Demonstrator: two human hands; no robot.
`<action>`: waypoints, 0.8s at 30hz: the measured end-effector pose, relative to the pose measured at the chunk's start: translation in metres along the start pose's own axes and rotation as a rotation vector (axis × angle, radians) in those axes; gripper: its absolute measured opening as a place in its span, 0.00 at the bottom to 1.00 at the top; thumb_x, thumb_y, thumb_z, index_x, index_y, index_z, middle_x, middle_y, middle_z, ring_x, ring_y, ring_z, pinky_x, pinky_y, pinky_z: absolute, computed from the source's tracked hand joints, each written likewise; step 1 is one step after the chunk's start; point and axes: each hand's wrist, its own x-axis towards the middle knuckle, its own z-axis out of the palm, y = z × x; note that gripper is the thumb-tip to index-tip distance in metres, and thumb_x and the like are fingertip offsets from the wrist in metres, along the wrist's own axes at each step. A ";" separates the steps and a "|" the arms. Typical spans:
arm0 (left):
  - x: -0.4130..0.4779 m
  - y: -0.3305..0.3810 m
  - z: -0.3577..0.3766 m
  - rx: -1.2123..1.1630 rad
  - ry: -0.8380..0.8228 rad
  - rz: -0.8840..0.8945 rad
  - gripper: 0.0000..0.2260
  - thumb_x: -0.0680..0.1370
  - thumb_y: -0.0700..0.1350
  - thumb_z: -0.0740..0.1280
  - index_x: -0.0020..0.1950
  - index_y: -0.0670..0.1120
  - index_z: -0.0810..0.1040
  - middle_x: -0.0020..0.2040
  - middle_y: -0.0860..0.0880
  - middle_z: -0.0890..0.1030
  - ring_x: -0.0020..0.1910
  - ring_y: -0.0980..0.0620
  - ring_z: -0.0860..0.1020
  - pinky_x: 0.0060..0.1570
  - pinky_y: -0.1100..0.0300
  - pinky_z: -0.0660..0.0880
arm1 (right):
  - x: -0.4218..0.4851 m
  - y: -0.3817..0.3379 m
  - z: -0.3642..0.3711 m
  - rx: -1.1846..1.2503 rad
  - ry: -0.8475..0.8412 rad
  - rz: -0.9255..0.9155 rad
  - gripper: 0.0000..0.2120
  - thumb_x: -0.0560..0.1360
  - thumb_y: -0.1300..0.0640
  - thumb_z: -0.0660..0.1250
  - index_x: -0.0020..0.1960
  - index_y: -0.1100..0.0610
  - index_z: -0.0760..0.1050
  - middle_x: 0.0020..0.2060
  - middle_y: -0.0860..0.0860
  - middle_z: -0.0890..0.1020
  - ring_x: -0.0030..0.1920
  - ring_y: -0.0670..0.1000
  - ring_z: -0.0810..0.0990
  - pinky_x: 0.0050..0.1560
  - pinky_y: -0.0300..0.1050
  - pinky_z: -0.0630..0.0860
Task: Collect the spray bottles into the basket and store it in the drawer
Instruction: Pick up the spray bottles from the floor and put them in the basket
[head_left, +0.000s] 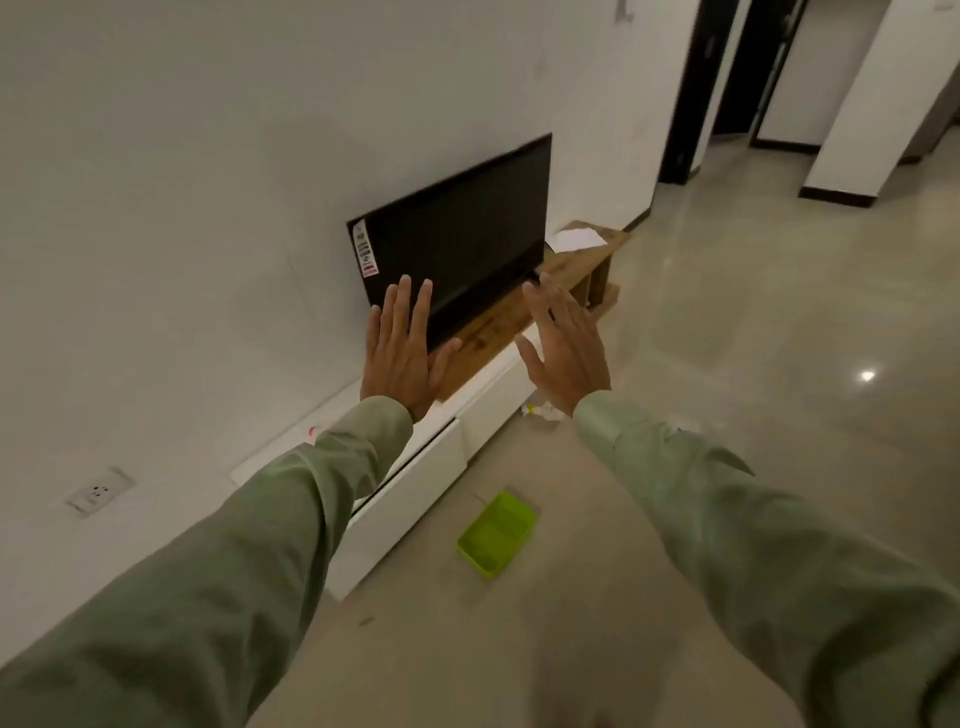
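Both arms extended forward, pale green sleeves. Left hand (402, 353) spread flat, fingers straight, nothing held. Right hand (566, 345) likewise spread and empty. Green basket (496, 535) lies on the floor, just in front of the white drawer unit (415, 499), apparently empty. One spray bottle (543, 412) lies on the floor near the unit, partly hidden behind the right wrist. Dark TV screen (457, 239) stands on the wooden table (566, 267) beyond the hands.

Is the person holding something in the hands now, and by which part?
Nothing is held. The left hand and right hand are raised, open, with fingers spread. The green basket lies untouched on the floor.
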 end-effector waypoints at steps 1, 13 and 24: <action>-0.003 0.010 0.010 -0.011 -0.032 -0.003 0.33 0.81 0.64 0.49 0.81 0.49 0.46 0.82 0.43 0.48 0.80 0.44 0.47 0.78 0.44 0.48 | -0.007 0.010 0.002 -0.001 -0.025 0.033 0.28 0.83 0.47 0.55 0.80 0.53 0.54 0.80 0.56 0.57 0.79 0.57 0.57 0.76 0.60 0.61; 0.004 0.164 0.170 -0.179 -0.307 0.040 0.32 0.81 0.61 0.54 0.81 0.49 0.48 0.82 0.44 0.50 0.80 0.46 0.47 0.78 0.46 0.44 | -0.100 0.209 0.026 -0.006 -0.165 0.386 0.28 0.81 0.48 0.59 0.79 0.54 0.58 0.79 0.57 0.61 0.77 0.60 0.62 0.74 0.61 0.63; 0.075 0.278 0.302 -0.179 -0.539 0.160 0.33 0.80 0.63 0.53 0.80 0.49 0.49 0.81 0.43 0.54 0.80 0.44 0.52 0.78 0.44 0.50 | -0.118 0.368 0.020 -0.064 -0.213 0.645 0.30 0.80 0.49 0.62 0.79 0.53 0.59 0.79 0.56 0.61 0.75 0.59 0.65 0.71 0.56 0.65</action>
